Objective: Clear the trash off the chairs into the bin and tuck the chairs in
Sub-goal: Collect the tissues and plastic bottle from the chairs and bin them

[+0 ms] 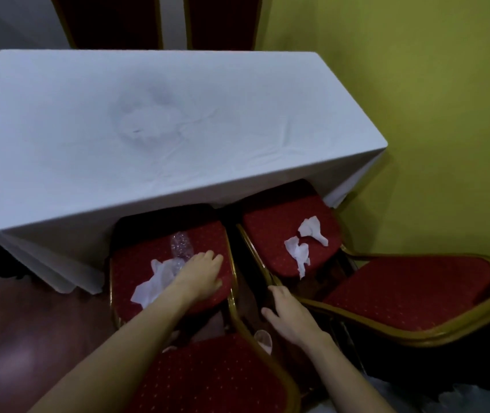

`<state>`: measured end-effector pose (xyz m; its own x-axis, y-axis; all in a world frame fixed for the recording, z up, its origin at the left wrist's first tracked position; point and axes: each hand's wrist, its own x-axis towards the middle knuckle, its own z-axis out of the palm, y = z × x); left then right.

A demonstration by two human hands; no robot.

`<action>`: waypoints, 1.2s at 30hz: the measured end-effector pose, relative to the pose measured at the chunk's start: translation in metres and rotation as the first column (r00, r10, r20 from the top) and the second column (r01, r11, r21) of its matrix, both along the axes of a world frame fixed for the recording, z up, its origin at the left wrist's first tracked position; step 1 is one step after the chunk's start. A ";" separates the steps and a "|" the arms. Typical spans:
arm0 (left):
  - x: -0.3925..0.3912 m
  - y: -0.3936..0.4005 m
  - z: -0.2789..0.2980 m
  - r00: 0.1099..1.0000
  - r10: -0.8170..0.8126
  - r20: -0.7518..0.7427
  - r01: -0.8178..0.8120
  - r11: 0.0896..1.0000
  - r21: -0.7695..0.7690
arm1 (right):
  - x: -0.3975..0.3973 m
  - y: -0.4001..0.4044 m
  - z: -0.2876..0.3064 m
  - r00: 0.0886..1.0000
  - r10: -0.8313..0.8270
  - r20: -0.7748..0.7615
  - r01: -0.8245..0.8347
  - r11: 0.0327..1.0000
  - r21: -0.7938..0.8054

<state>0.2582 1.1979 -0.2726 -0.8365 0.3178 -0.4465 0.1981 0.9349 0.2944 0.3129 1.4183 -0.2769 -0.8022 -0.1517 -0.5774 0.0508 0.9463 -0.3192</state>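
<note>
Two red padded chairs with gold frames stand at the near side of a white-clothed table [58,150]. On the left chair's seat [136,263] lie a crushed clear plastic bottle [181,245] and a crumpled white tissue [154,283]. My left hand [202,275] reaches over that seat with its fingers spread beside the bottle and tissue. On the right chair's seat [273,222] lie two crumpled white tissues [312,229] [298,253]. My right hand [290,315] hangs in the gap between the chairs, fingers relaxed, holding nothing.
The right chair's backrest [410,290] leans out to the right, the left chair's backrest [216,377] is below my arms. Two more chair backs [222,22] stand behind the table. A yellow-green wall [416,84] is at the right; wooden floor [14,338] at the left.
</note>
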 end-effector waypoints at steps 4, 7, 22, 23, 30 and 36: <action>-0.020 0.042 -0.030 0.998 0.032 0.050 -0.033 0.999 0.025 | -0.025 0.041 -0.033 1.000 -0.007 0.028 0.008 0.999 -0.039; -0.037 0.084 -0.063 0.996 0.016 0.091 -0.015 1.000 -0.013 | -0.050 0.086 -0.068 0.999 -0.032 0.010 0.032 0.999 -0.027; -0.211 0.221 -0.295 0.972 0.233 0.030 -0.235 0.964 0.122 | -0.271 0.216 -0.272 0.944 0.180 -0.276 -0.145 0.979 0.143; -0.217 0.219 -0.306 0.968 0.251 0.017 -0.251 0.960 0.120 | -0.278 0.226 -0.283 0.946 0.200 -0.255 -0.157 0.971 0.182; -0.208 0.227 -0.345 0.981 0.196 0.019 -0.196 0.978 0.065 | -0.257 0.254 -0.332 0.958 0.250 -0.142 -0.252 0.968 0.000; -0.170 0.236 -0.335 0.988 0.136 0.076 -0.143 0.986 0.089 | -0.256 0.243 -0.327 0.951 0.074 -0.300 -0.127 0.979 -0.161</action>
<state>0.0880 1.4339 -0.6076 -0.8434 0.2437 -0.4788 0.0439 0.9195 0.3907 0.0566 1.6615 -0.6036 -0.9066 -0.3179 -0.2774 -0.1617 0.8690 -0.4676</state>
